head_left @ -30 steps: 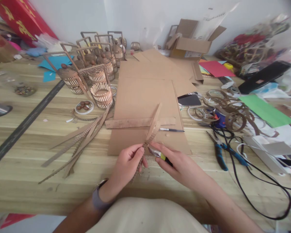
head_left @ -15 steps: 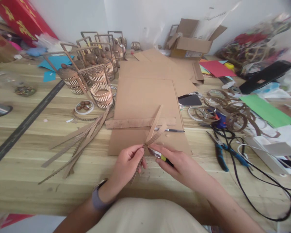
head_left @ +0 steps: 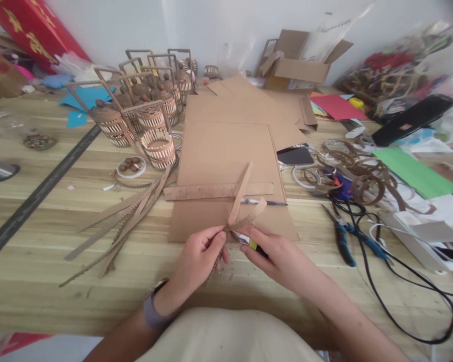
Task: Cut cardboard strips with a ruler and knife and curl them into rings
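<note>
My left hand [head_left: 197,264] is closed in a pinch on a narrow corrugated cardboard strip [head_left: 239,194] that stands up and away from me. My right hand [head_left: 277,256] is closed around a small craft knife [head_left: 249,243] with a yellow and black handle, its blade at the strip just by my left fingertips. A thin layer [head_left: 252,217] peels off the strip and bends to the right. Both hands hover over the near edge of a large cardboard sheet [head_left: 226,166] on the wooden table [head_left: 41,241].
Loose cardboard strips [head_left: 124,218] lie to the left, small woven lantern baskets [head_left: 151,125] behind them. A long cardboard strip [head_left: 211,191] and a pen [head_left: 266,202] lie on the sheet. Blue-handled pliers [head_left: 343,236], black cables [head_left: 400,281], cardboard rings [head_left: 358,176] and coloured paper [head_left: 411,171] crowd the right.
The thin layer has split further from the strip and swung down to the right. My hands have stayed almost in place.
</note>
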{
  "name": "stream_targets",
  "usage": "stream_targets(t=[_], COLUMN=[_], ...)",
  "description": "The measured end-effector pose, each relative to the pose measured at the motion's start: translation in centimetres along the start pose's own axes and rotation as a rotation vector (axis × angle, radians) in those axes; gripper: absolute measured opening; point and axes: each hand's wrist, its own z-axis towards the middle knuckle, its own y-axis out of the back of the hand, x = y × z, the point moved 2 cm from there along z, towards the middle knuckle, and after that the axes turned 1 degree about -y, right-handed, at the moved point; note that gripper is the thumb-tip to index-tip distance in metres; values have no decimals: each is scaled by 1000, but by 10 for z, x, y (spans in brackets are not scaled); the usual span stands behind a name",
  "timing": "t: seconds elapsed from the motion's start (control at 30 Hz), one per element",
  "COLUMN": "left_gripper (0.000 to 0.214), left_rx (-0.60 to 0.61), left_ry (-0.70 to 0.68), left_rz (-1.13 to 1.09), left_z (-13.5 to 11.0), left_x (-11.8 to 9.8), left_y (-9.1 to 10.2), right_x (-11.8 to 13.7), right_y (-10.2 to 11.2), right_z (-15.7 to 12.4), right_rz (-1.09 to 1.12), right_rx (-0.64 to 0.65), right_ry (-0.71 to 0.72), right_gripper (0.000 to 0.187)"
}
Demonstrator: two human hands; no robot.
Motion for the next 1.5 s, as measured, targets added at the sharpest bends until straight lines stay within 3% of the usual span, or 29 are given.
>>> stream_targets(t=[0.3, 0.47, 0.57, 0.73, 0.87, 1.03, 1.23, 1.5], left_gripper=[47, 36, 28, 27, 30, 33, 32, 28], left_rx=[19, -1, -30, -58, -55, -47, -35, -35], left_ry=[-24, -43, -8, 27, 27, -23, -93, -110], left_rz=[25, -24, -60, -69, -31, 41, 54, 124], left_z=[-3, -2, -1, 1, 0, -3, -5, -5], left_x=[-4, -6, -5, -4, -3, -2, -2, -3], left_y=[-1, -3, -3, -2, -5, -6, -5, -3], right_x=[0, -7, -9, -23, -25, -5, 5, 5], right_y=[-4, -4, -4, -15, -21, -18, -25, -32], right_z=[0, -1, -1, 1, 4, 10, 12, 12], right_rz=[217, 442, 276, -301, -476, -200, -11, 75], right_rx=[-127, -8, -20, -207, -390, -537, -602, -662], right_ry=[-35, -173, -136, -67, -15, 144, 133, 99], right_gripper=[33, 46, 48, 42, 38, 22, 17, 12])
